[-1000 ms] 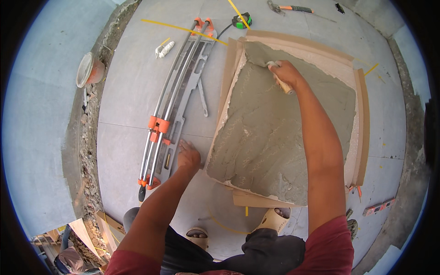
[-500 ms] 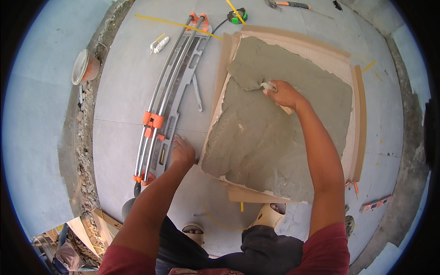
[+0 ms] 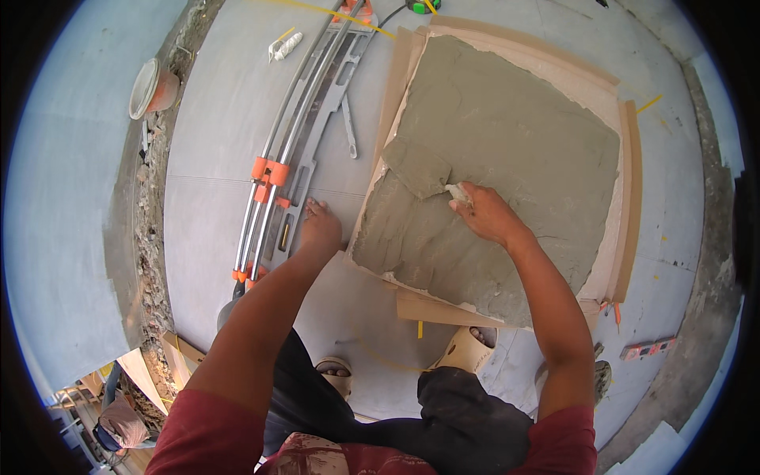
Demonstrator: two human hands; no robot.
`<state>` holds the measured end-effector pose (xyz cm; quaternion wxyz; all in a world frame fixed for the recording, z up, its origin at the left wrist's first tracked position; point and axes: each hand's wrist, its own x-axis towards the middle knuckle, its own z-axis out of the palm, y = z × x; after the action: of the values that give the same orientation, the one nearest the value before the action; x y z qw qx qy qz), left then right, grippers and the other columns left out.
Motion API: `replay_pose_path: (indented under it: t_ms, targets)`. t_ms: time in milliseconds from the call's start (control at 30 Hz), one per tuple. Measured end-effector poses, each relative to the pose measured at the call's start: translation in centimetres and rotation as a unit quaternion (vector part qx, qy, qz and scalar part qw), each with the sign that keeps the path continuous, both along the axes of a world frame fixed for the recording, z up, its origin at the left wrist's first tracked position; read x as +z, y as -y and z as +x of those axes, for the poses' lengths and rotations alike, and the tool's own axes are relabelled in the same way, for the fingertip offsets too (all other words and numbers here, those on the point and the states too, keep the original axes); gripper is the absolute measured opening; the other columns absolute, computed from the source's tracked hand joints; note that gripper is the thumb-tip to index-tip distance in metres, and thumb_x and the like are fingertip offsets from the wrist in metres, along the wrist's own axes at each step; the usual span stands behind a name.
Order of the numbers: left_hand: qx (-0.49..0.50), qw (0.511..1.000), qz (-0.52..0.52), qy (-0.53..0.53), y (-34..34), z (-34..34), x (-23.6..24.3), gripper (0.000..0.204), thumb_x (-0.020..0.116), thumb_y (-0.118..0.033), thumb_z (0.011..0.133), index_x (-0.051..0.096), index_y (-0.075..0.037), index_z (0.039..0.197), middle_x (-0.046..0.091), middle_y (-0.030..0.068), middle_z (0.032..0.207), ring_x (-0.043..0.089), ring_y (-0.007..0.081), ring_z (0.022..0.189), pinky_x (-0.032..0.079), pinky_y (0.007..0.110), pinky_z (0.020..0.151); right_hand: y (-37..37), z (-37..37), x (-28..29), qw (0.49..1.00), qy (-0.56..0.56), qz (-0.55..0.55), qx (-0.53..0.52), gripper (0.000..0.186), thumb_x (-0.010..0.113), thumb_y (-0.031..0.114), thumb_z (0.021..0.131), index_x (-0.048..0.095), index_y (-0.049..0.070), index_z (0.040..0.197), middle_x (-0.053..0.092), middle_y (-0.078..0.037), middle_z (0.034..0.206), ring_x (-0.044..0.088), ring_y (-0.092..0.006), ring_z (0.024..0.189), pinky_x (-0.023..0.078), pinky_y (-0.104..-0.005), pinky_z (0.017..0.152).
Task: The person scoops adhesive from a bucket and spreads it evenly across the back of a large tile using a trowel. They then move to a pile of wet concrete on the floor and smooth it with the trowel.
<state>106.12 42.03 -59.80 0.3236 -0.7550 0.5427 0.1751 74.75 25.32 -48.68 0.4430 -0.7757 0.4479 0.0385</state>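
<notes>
Right hand gripped trowel; blade pointed away and left, long axis diagonal. Left hand lay spread beside cutter. Shirt print unreadable.

Maroon shirt on show, short sleeves ending above the elbows, a pale print on the front! Below, wrinkled dark trousers, then cream open-toed sandals with chunky, rounded uppers.

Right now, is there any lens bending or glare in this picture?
Head view: corners fall to black and the tile cutter bows with the fisheye; head view again: its metal glints, while the mortar looks matte, without strong glare.
</notes>
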Motion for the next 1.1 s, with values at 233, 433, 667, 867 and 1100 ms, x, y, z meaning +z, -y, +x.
replay_pose_path:
  t_ms: [233, 433, 667, 867, 1100]
  targets:
    - [-0.006, 1.0, 0.002, 0.005, 0.5, -0.6, 0.3, 0.098, 0.072, -0.034, 0.076, 0.021, 0.014, 0.144, 0.019, 0.0404, 0.148, 0.035, 0.0439, 0.137, 0.041, 0.037, 0.107, -4.8, -1.6, -1.1, 0.992, -0.016, -0.067, 0.101, 0.038, 0.056, 0.027, 0.096, 0.054, -0.003, 0.119, 0.062, -0.021, 0.107, 0.061, -0.0384, 0.102, 0.048, -0.0478, 0.088]
    - [-0.019, 1.0, 0.013, 0.004, 0.7, -1.3, 2.2, 0.082, 0.062, -0.025, 0.085, 0.02, 0.013, 0.145, 0.019, 0.0402, 0.149, 0.033, 0.0427, 0.138, 0.041, 0.036, 0.108, -5.3, -3.4, -1.1, 0.989, -0.084, -0.115, -0.049, 0.04, 0.053, 0.027, 0.097, 0.051, -0.002, 0.124, 0.061, -0.019, 0.11, 0.061, -0.0367, 0.102, 0.048, -0.0474, 0.09]
    - [0.014, 1.0, 0.021, -0.01, 1.1, -1.1, 2.3, 0.08, 0.064, -0.019, 0.088, 0.018, 0.013, 0.146, 0.015, 0.0392, 0.15, 0.03, 0.042, 0.14, 0.038, 0.035, 0.11, -12.8, -3.8, -0.4, 0.994, -0.019, -0.03, 0.103, 0.039, 0.052, 0.027, 0.097, 0.052, 0.0, 0.124, 0.061, -0.019, 0.107, 0.061, -0.0376, 0.099, 0.049, -0.0465, 0.088]
    - [0.001, 0.999, 0.04, -0.009, 1.4, -1.6, 2.5, 0.098, 0.075, -0.028, 0.081, 0.016, 0.013, 0.147, 0.014, 0.0377, 0.151, 0.03, 0.0412, 0.141, 0.037, 0.034, 0.11, -15.7, -7.6, 1.1, 0.99, -0.078, -0.072, 0.092, 0.035, 0.057, 0.021, 0.093, 0.054, 0.003, 0.122, 0.061, -0.017, 0.102, 0.062, -0.0341, 0.097, 0.05, -0.0447, 0.084]
    - [0.001, 0.999, 0.043, 0.002, 1.0, 0.3, 0.4, 0.112, 0.081, -0.036, 0.075, 0.011, 0.014, 0.146, 0.013, 0.0385, 0.151, 0.03, 0.0417, 0.141, 0.037, 0.034, 0.111, -11.7, -8.4, 0.3, 0.965, -0.117, -0.221, 0.079, 0.032, 0.059, 0.022, 0.092, 0.055, 0.003, 0.118, 0.061, -0.016, 0.097, 0.063, -0.0323, 0.094, 0.051, -0.0437, 0.083]
